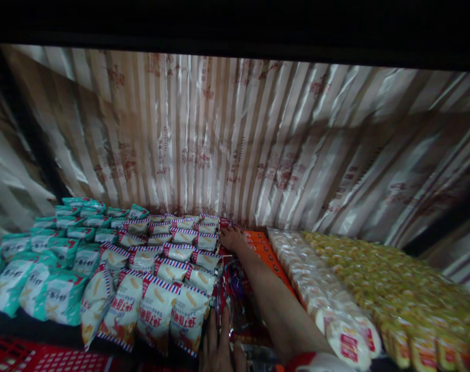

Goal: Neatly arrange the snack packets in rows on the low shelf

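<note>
My right arm reaches deep onto the shelf. My right hand (pixel 233 239) lies on the dark red packets (pixel 235 289) at the back of their row, fingers stretched out and partly blurred. Low in the view, at the front of that row, my left hand (pixel 220 345) is open with its fingers extended, against the red packets and beside the front white snack bags (pixel 155 312). Those white bags have red and blue striped edges and stand in several rows left of my hands. Orange boxes (pixel 263 250) are just right of my right wrist, partly hidden by the forearm.
Teal snack bags (pixel 66 297) fill the left end. Right of my arm are clear-wrapped white round packs (pixel 316 289) and yellow packs (pixel 393 289). A striped printed sheet (pixel 219 134) hangs behind. A dark beam (pixel 235 31) crosses above; a red basket (pixel 44 356) is lower left.
</note>
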`<state>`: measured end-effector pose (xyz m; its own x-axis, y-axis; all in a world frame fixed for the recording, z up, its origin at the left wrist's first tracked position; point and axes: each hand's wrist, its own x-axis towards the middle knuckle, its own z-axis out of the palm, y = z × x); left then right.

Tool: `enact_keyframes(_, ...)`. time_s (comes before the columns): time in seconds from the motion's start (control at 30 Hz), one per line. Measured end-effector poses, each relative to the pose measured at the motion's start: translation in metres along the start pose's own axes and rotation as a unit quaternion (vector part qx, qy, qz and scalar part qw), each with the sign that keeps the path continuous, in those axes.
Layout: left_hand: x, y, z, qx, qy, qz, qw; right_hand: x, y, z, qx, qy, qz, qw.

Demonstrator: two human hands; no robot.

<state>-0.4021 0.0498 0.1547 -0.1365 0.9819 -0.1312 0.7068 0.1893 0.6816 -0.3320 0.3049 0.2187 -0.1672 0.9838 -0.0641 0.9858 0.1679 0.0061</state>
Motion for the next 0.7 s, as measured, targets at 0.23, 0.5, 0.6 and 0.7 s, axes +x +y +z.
enact_keyframes(0.23, 0.0001, -0.0020, -0.0009, -0.024, 0.002, 0.002, 1.000, -0.0003, 0.0033, -0.0005, -0.001, 0.007, -0.005, 1.000)
enact_keyframes(0.5, -0.0002, -0.0011, 0.0015, -0.005, 0.010, 0.013, 1.000, 0.0032, 0.0020, -0.0005, -0.005, 0.013, -0.012, 1.000)
enact_keyframes(0.6, -0.0020, -0.0033, 0.0027, -0.015, 0.021, 0.010, 1.000, 0.0015, 0.0005, -0.0002, -0.001, 0.026, -0.021, 0.999)
enact_keyframes(0.7, -0.0038, -0.0062, 0.0029, -0.045, 0.033, 0.008, 0.998, -0.0003, -0.0015, -0.0010, 0.007, 0.042, -0.028, 0.999)
